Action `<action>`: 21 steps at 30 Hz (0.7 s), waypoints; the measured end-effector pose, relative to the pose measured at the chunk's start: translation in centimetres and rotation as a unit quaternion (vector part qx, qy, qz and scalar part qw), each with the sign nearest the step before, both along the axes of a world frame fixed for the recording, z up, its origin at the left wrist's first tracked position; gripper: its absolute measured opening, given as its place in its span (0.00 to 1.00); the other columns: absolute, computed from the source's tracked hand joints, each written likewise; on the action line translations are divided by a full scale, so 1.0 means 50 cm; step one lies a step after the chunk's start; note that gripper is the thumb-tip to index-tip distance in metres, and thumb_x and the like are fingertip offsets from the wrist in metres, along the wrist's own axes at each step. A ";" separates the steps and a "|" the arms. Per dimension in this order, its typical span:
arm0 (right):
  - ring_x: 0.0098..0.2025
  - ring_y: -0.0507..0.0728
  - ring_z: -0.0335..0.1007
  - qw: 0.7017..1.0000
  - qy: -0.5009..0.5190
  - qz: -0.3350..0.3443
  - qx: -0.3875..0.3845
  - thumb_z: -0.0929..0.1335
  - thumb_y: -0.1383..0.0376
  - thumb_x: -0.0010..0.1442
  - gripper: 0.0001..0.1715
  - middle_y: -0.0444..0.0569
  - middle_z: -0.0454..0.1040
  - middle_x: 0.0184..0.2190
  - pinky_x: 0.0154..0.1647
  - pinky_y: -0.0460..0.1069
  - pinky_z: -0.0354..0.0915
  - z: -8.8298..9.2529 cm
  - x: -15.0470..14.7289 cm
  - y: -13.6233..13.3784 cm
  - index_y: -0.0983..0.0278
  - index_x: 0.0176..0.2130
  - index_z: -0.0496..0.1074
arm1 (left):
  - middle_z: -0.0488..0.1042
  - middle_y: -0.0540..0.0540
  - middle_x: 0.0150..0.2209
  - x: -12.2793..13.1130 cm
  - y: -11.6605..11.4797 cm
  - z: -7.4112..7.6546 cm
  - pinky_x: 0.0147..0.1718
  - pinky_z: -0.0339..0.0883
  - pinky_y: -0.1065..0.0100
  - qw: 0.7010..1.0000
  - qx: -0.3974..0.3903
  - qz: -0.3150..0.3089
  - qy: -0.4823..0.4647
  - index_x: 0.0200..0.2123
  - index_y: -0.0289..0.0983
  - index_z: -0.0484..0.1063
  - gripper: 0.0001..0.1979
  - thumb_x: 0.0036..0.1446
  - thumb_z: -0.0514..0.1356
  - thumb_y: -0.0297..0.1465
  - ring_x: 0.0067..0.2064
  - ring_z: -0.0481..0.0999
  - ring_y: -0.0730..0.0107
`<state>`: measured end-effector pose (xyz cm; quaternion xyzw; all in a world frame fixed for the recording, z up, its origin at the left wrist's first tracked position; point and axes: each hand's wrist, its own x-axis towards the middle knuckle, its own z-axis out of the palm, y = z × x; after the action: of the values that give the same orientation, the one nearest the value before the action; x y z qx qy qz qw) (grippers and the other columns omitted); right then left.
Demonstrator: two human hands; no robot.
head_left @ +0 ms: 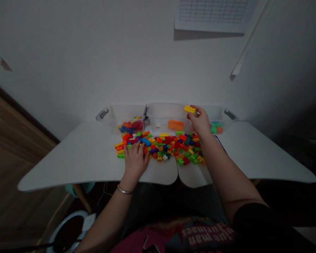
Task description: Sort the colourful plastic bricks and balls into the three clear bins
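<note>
Yellow plastic brick (189, 109), studded, pinched between the thumb and fingers of the right hand (200, 121) at the right end of the middle clear bin (165, 111); its height relative to the rim cannot be told. Such a piece should prove light, stiff and hard to break, with smooth faces that may slip a little; opposite long sides offer the surest hold, leaving studs and underside free. Left hand (135, 154): palm down, fingers moderately spread over the left part of a loose brick pile (171, 144), near a blue brick (146, 141); whether anything is gripped cannot be told. Beyond the pile, the middle bin contains an orange block (175, 124). To its left, a second bin (123, 111) holds mixed pieces; to its right, a third (214, 111) holds green and orange ones. Likely obstacles are the transparent walls, hard to see in dim light, and the grey latch (146, 111) between the left and middle bins. A white table (92, 151) supports all.
</note>
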<state>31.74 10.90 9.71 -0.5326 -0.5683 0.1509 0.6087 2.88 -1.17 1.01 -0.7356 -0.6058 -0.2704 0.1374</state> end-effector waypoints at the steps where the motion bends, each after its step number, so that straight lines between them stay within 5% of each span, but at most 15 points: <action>1: 0.39 0.56 0.75 0.999 -0.030 -0.026 0.000 0.67 0.61 0.55 0.23 0.54 0.76 0.47 0.44 0.54 0.73 0.002 0.000 0.003 0.63 0.51 0.70 | 0.70 0.34 0.60 0.000 0.000 0.000 0.65 0.45 0.38 1.000 0.000 0.000 0.000 0.57 0.35 0.70 0.22 0.62 0.54 0.36 0.60 0.68 0.45; 7: 0.36 0.58 0.72 0.982 -0.162 -0.100 -0.002 0.67 0.62 0.58 0.20 0.54 0.77 0.43 0.46 0.55 0.70 0.006 -0.010 0.006 0.65 0.49 0.70 | 0.70 0.33 0.60 0.000 0.000 0.000 0.64 0.47 0.40 1.000 -0.002 -0.003 0.004 0.57 0.32 0.70 0.23 0.62 0.54 0.36 0.60 0.69 0.45; 13: 0.49 0.65 0.70 0.953 -0.288 -0.089 -0.017 0.64 0.66 0.60 0.20 0.62 0.76 0.47 0.57 0.61 0.62 -0.001 -0.024 0.017 0.71 0.50 0.74 | 0.69 0.33 0.60 -0.001 0.003 -0.002 0.64 0.47 0.39 1.000 -0.006 -0.008 0.001 0.57 0.32 0.70 0.23 0.62 0.54 0.36 0.59 0.69 0.45; 21: 0.55 0.67 0.66 0.941 -0.334 -0.042 -0.008 0.63 0.64 0.62 0.22 0.61 0.76 0.49 0.62 0.63 0.57 -0.024 -0.028 -0.005 0.69 0.53 0.72 | 0.69 0.33 0.60 -0.002 0.003 -0.003 0.64 0.49 0.41 1.000 -0.008 -0.008 0.001 0.57 0.32 0.69 0.23 0.63 0.53 0.36 0.60 0.69 0.46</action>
<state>30.36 10.66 8.49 -0.5806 -0.7149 -0.0575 0.3854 2.79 -1.03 0.87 -0.7414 -0.6022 -0.2661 0.1300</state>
